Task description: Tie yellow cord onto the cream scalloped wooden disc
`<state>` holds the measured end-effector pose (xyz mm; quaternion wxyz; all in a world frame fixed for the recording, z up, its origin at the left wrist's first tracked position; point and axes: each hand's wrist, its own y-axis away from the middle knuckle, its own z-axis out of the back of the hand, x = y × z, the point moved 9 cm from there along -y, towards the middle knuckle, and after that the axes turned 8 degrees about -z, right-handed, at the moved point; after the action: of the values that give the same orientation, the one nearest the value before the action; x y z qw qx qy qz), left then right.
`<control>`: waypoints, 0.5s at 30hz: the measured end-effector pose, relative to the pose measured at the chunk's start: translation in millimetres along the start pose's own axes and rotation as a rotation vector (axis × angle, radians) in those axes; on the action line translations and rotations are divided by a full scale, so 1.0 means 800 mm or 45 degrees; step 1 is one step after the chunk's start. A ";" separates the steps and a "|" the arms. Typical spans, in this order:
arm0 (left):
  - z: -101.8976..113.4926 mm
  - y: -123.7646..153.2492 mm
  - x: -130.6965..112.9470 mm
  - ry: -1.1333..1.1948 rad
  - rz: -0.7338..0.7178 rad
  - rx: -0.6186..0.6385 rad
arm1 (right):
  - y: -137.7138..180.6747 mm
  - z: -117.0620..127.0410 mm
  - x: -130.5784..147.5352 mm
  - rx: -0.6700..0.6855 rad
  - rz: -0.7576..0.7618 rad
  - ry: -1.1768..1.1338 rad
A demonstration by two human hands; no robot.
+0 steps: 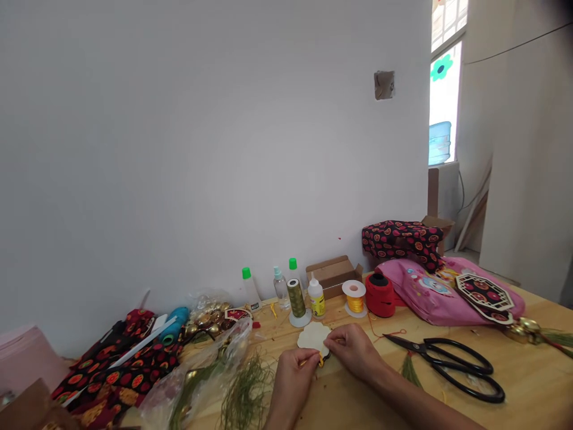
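A cream scalloped flat piece [312, 336] is between my two hands, just above the wooden table. My left hand [293, 377] is closed in a pinch at its lower edge, on a short yellow cord [321, 361]. At the right edge of the same piece, my right hand [354, 351] is closed, with thumb and forefinger pinched on it. A small dark bit [326, 357] shows beside the yellow cord; its kind is too small to tell. Green tassel threads [248, 388] lie left of my left hand. Black-handled scissors [452, 364] rest right of my right hand.
Behind my hands stand a green thread cone [295, 298], a glue bottle [316, 298], a yellow cord spool [354, 298] and a red thread cone [379, 295]. Patterned fabric [129, 364] and plastic bags [197, 382] lie left. A pink bag [403, 292] lies right.
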<state>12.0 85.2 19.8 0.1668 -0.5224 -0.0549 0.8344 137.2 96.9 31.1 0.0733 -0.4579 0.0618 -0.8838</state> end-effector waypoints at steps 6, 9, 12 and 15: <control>0.010 0.000 0.013 0.047 0.075 -0.108 | 0.000 -0.007 -0.013 0.041 -0.185 -0.330; 0.013 0.000 0.017 0.094 0.088 -0.133 | 0.005 -0.028 -0.013 0.280 -0.330 -0.703; 0.010 0.000 0.015 0.153 0.079 -0.120 | 0.015 -0.054 -0.005 0.592 -0.470 -0.971; 0.009 0.001 0.013 0.175 0.088 -0.127 | 0.017 -0.061 -0.001 0.637 -0.440 -0.977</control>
<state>1.1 88.7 14.4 0.1151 -0.5876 -0.0668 0.7981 98.7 85.8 -0.3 0.0509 -0.7224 -0.2606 -0.6384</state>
